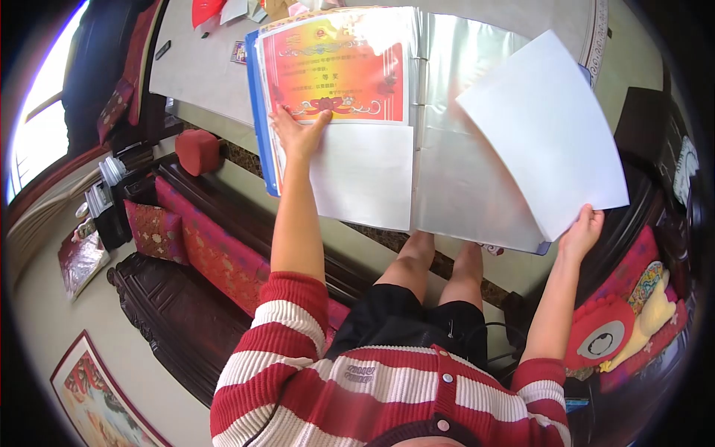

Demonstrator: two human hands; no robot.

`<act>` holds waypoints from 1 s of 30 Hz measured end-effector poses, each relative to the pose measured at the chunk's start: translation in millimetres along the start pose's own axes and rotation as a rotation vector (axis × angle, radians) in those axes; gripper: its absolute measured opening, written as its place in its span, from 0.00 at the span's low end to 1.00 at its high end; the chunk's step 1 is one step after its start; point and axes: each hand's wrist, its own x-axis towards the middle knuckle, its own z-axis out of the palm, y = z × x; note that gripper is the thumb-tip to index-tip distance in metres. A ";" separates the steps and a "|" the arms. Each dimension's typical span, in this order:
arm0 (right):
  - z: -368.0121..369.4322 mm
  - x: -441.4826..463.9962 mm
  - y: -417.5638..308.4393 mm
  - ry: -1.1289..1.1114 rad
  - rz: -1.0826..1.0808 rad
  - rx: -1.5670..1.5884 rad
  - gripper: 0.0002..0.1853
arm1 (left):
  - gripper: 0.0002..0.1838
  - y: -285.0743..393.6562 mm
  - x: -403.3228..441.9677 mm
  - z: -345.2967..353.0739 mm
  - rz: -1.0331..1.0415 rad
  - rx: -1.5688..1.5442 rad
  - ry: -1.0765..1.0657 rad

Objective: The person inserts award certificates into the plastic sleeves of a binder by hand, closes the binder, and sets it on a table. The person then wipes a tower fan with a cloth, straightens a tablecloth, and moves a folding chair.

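A blue ring binder (261, 119) lies open before me with clear plastic sleeves (469, 175). Its left page holds a red and yellow certificate (339, 71) above a blank white sheet (365, 175). My left hand (298, 135) rests on the lower left of the certificate page, thumb spread away from the fingers. Over the right side of the binder, a loose, slightly curved white sheet of paper (547, 134) is tilted. My right hand (583, 232) pinches that sheet at its bottom edge. Part of the right sleeve is hidden behind the paper.
The binder's far part overlaps a pale table (201, 82) with red and white papers (227, 10) at its far side. A dark wooden sofa with red cushions (216, 238) stands at left. A red stool (198, 151) is near the table; plush toys (633, 328) lie at right.
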 end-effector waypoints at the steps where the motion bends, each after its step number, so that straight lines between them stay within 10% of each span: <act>1: 0.6 -1.4 12.7 -0.039 0.042 0.034 0.08 | 0.62 -6.2 0.0 6.8 0.024 -0.033 0.008; 17: 33.8 -15.6 41.0 -0.143 0.315 0.188 0.08 | 0.22 57.1 -43.5 4.6 -0.064 -0.205 0.338; 30: -111.9 37.7 -20.2 0.003 0.218 0.268 0.11 | 0.20 236.7 -181.7 -38.9 0.749 0.233 0.028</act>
